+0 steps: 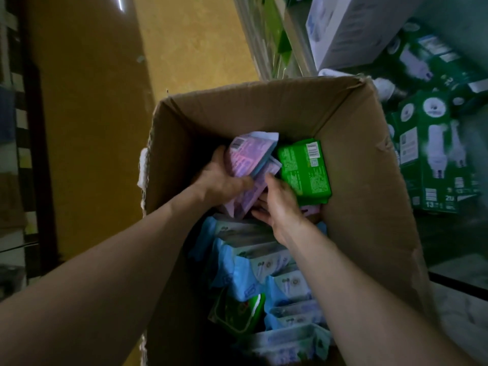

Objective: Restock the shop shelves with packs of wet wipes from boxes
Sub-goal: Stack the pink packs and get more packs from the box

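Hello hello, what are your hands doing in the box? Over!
Left hand and right hand both grip purple packs in cardboard box. Green pack alongside. Nothing blocking.

A shop is shown. Many identical green light-bulb boxes are stacked together beside a white carton, and an opened cardboard box is filled with wet-wipe packs.

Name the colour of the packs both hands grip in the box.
The packs are lilac with pale print; head view shows it best.
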### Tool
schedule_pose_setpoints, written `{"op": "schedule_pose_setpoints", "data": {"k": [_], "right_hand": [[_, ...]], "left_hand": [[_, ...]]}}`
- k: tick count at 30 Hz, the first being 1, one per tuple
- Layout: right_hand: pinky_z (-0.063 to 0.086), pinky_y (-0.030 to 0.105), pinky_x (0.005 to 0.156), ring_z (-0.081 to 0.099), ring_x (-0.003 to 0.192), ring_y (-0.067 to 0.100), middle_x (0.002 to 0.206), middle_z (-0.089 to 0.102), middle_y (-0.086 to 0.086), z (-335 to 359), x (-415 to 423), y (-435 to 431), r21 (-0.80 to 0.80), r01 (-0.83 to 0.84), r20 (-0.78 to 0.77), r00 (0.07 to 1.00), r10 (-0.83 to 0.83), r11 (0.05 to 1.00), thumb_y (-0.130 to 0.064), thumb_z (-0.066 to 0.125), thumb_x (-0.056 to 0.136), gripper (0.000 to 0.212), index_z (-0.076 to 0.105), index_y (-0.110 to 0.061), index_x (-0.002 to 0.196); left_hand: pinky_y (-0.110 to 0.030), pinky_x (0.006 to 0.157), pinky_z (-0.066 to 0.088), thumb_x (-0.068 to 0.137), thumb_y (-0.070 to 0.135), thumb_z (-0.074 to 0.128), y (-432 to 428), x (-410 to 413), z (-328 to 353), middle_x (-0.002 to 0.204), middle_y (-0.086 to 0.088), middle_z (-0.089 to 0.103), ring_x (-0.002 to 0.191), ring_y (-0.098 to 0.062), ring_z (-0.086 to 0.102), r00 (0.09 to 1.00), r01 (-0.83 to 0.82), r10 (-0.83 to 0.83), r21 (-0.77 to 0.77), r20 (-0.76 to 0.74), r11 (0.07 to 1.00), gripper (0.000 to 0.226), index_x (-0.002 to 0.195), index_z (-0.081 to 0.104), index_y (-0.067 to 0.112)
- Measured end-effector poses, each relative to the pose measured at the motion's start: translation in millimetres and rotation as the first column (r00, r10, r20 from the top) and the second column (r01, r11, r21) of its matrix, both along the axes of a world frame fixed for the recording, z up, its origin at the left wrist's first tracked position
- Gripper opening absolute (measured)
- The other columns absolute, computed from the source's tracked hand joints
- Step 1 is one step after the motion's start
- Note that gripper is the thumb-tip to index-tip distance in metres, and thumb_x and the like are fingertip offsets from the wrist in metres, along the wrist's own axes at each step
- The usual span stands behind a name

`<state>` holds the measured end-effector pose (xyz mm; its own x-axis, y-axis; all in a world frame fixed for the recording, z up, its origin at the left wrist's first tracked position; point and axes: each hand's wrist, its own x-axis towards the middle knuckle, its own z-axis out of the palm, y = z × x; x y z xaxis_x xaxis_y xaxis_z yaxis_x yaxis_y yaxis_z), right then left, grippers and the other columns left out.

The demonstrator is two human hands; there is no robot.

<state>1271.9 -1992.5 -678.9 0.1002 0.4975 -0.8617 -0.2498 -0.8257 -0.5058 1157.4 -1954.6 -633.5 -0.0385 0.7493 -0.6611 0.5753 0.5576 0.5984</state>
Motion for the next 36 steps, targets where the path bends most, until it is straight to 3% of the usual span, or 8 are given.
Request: {"op": "schedule_pose_setpoints", "data": {"k": [4,9,12,16,26,28,31,36], "right_hand": [[0.046,0.026,0.069,0.060,0.087,0.015,0.109,0.066,0.009,-2,-5,-8,0.061,-0.015,0.095,0.995,0.009,0.998,-0.015,0.065,0.085,0.039,0.052,-0.014,0.121],[0.045,0.023,0.056,0.061,0.067,0.015,0.080,0.068,0.006,10,-17,-6,-0.037,0.086,-0.055,0.995,-0.088,0.996,-0.018,0.067,0.081,0.007,0.065,-0.014,0.086],[0.055,0.032,0.068,0.069,0.081,0.023,0.092,0.072,0.010,20,-16,-5,-0.012,0.051,-0.004,0.999,-0.051,0.999,-0.027,0.065,0.083,0.026,0.068,-0.010,0.102],[0.054,0.050,0.088,0.067,0.094,0.033,0.103,0.069,0.018,48,-6,-9,0.046,-0.049,0.045,0.998,0.047,0.998,-0.012,0.061,0.086,0.032,0.062,0.000,0.116],[0.056,0.044,0.085,0.068,0.093,0.025,0.104,0.070,0.010,154,-9,-39,0.242,-0.289,0.276,0.936,0.220,0.926,-0.006,0.056,0.082,0.029,0.063,-0.009,0.111],[0.058,0.038,0.080,0.068,0.091,0.022,0.105,0.069,0.008,175,-13,-48,0.258,-0.338,0.305,0.917,0.256,0.905,-0.006,0.056,0.083,0.035,0.061,-0.010,0.117],[0.059,0.039,0.077,0.068,0.086,0.021,0.102,0.070,0.007,204,-29,-66,0.289,-0.387,0.345,0.895,0.281,0.876,-0.008,0.058,0.081,0.033,0.061,-0.010,0.114],[0.058,0.046,0.079,0.070,0.085,0.023,0.097,0.071,0.007,253,-88,-108,0.347,-0.472,0.320,0.872,0.370,0.810,-0.007,0.057,0.081,0.027,0.063,-0.010,0.108]], "left_hand": [[-0.025,0.088,0.042,0.083,0.031,0.069,2,-1,-1,0.139,-0.007,0.048,0.123,-0.025,0.050,0.996,-0.075,0.075,-0.005,-0.040,0.997,0.071,0.146,0.036,0.022],[-0.023,0.079,0.044,0.083,0.039,0.067,1,1,5,0.120,-0.003,0.055,0.104,-0.022,0.056,0.997,-0.063,0.060,-0.039,-0.054,0.997,0.060,0.137,0.046,0.023],[-0.032,0.088,0.052,0.077,0.047,0.069,-7,2,13,0.118,-0.004,0.058,0.101,-0.023,0.061,0.991,-0.135,0.135,-0.109,-0.013,0.985,0.067,0.137,0.046,0.025],[-0.036,0.081,0.058,0.064,0.050,0.076,-27,4,36,0.105,-0.005,0.067,0.087,-0.021,0.069,0.957,-0.254,0.276,-0.201,0.088,0.946,0.077,0.130,0.052,0.020],[-0.046,0.077,0.059,0.060,0.038,0.072,-72,3,124,0.094,-0.011,0.071,0.083,-0.027,0.071,0.825,-0.462,0.500,-0.195,0.264,0.865,0.050,0.106,0.066,0.018],[-0.040,0.064,0.060,0.065,0.032,0.069,-88,-5,142,0.086,-0.014,0.069,0.074,-0.025,0.070,0.785,-0.505,0.538,-0.188,0.308,0.843,0.044,0.102,0.066,0.009],[-0.012,0.038,0.038,0.083,0.019,0.064,-114,-24,172,0.071,-0.009,0.054,0.034,-0.006,0.052,0.717,-0.563,0.593,-0.196,0.367,0.803,0.040,0.118,0.058,0.004],[-0.010,0.033,0.030,0.062,0.033,0.063,-163,-80,221,0.064,-0.004,0.053,0.024,-0.006,0.043,0.605,-0.687,0.673,-0.148,0.426,0.711,0.066,0.123,0.057,0.011]]}}
